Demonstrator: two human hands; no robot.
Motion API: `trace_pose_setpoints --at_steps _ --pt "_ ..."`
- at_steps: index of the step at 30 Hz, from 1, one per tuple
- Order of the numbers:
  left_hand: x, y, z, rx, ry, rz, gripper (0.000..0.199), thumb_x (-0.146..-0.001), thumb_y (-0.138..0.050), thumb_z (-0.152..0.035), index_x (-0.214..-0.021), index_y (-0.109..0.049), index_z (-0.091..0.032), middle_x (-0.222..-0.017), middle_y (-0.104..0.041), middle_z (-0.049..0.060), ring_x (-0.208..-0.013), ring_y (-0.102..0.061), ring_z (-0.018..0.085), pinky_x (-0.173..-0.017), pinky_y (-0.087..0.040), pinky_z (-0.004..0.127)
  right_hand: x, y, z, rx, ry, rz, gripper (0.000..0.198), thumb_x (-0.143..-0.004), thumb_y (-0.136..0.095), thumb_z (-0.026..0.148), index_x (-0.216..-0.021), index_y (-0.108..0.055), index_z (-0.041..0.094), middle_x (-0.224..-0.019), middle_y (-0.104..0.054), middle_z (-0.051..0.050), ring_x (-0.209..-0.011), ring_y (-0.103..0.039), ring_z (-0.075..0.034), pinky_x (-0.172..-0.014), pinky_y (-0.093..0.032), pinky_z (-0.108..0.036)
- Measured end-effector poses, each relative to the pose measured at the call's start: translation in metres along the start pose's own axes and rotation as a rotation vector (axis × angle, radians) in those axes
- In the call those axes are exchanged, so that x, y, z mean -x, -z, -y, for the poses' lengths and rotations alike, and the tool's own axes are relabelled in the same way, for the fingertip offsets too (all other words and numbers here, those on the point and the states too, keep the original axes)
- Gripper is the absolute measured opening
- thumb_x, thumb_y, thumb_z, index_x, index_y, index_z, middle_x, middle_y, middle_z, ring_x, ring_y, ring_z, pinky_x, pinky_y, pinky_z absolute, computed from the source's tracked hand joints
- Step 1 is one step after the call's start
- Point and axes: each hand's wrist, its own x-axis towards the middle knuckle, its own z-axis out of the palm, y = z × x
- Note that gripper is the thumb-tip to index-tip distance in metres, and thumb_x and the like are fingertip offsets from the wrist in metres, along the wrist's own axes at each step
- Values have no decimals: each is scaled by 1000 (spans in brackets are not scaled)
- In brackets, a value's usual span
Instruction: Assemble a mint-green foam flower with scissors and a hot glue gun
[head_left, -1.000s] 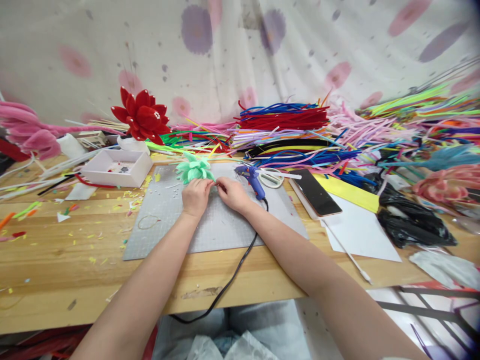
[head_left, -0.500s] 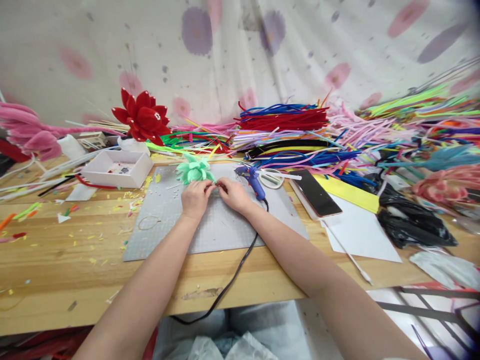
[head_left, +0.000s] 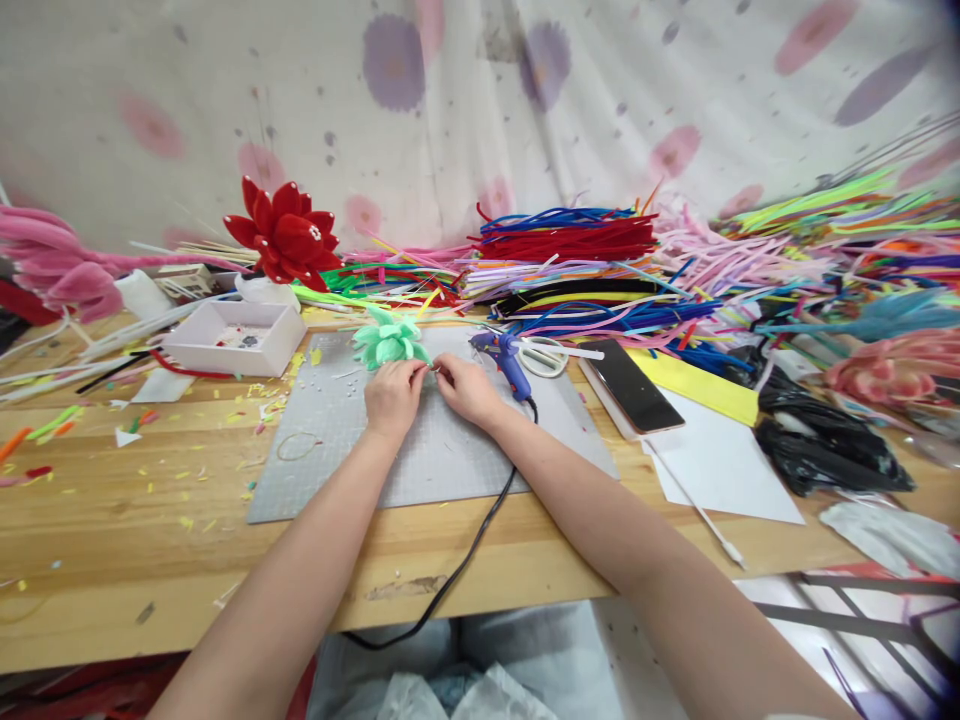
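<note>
My left hand (head_left: pixel 393 402) and my right hand (head_left: pixel 469 388) meet over the grey cutting mat (head_left: pixel 442 460), fingertips almost touching. Both are closed in a pinch. A tiny, thin piece shows in the small gap between them, too small to name. Just beyond my left hand sits a mint-green flower (head_left: pixel 388 338) with fuzzy pipe-cleaner petals. Whether my left fingers grip the flower or only the small piece is hidden. A purple hot glue gun (head_left: pixel 504 360) lies on the mat beyond my right hand, beside white-handled scissors (head_left: pixel 543 358).
A white box (head_left: pixel 236 340) and a red flower (head_left: pixel 285 232) stand left. Bundles of pipe cleaners (head_left: pixel 570 240) line the back. A phone (head_left: pixel 634 388), paper (head_left: pixel 724 465) and a black bag (head_left: pixel 829 440) lie right. The glue gun's cord (head_left: pixel 480 535) crosses the mat between my forearms.
My hands have stayed in nearly the same place, with only slight finger movement. The gap between the fingertips looks a little wider. Everything else lies as before.
</note>
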Motion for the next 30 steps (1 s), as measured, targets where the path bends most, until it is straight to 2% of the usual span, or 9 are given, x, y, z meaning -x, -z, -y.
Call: trace_pose_setpoints --at_steps 15,30 --pt "0 1 -1 -34 -57 5 20 -84 -50 -27 -76 -66 -20 -73 -69 5 -69 -61 19 -63 -42 30 -1 -1 3 50 16 11 15 -82 -41 15 -88 -54 19 -83 -62 -4 -76 -55 -15 -70 -39 -26" --pt "-1 1 0 -16 -20 34 18 -84 -51 -25 -77 -67 -20 -76 -69 6 -72 -61 19 -64 -41 31 -1 -3 5 94 19 44 14 -83 -40 15 -89 -53 19 -84 -63 -5 -77 -56 -16 -71 -39 -27"
